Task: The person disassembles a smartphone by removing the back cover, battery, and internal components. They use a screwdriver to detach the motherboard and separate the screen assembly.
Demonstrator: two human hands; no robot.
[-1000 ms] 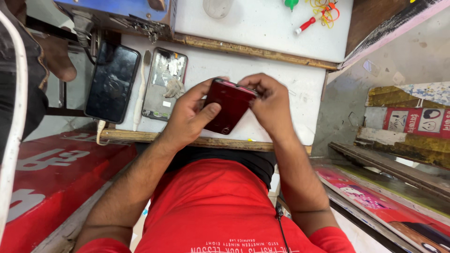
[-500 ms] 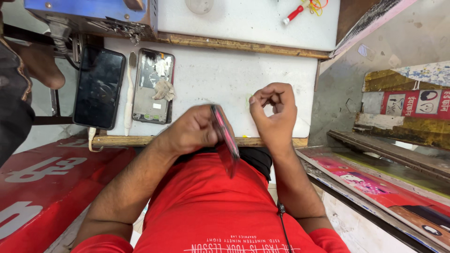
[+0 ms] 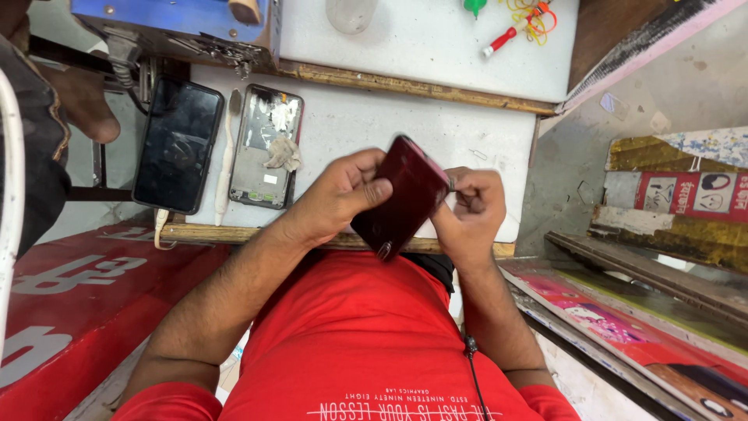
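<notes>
Head view: the only shell-like thing holding anything is an opened phone frame [image 3: 266, 146], lying face up on the white surface [image 3: 366, 132]; inside it sit bare metal parts and a crumpled grey scrap [image 3: 282, 153] resting across its middle. Just to its left lies a slim white tool [image 3: 226, 156], and beside that a black phone [image 3: 177, 144] with a dark screen.

A dark red phone [image 3: 401, 195] is held up above the near edge of the surface, tilted, with its glossy back toward the camera and one end pointing down toward the red shirt [image 3: 351, 343]. The left hand [image 3: 339, 195] grips it from the left side, thumb pressed across the back and fingers curled behind it. The right hand [image 3: 467, 210] is at the phone's right edge, its fingers pinched narrowly together there; whether they nip something small or the edge itself cannot be told. Both forearms angle in from below, elbows apart.

Farther back, on a second white board, lies a red-handled screwdriver [image 3: 506, 35] near some yellow wire [image 3: 534, 15].
</notes>
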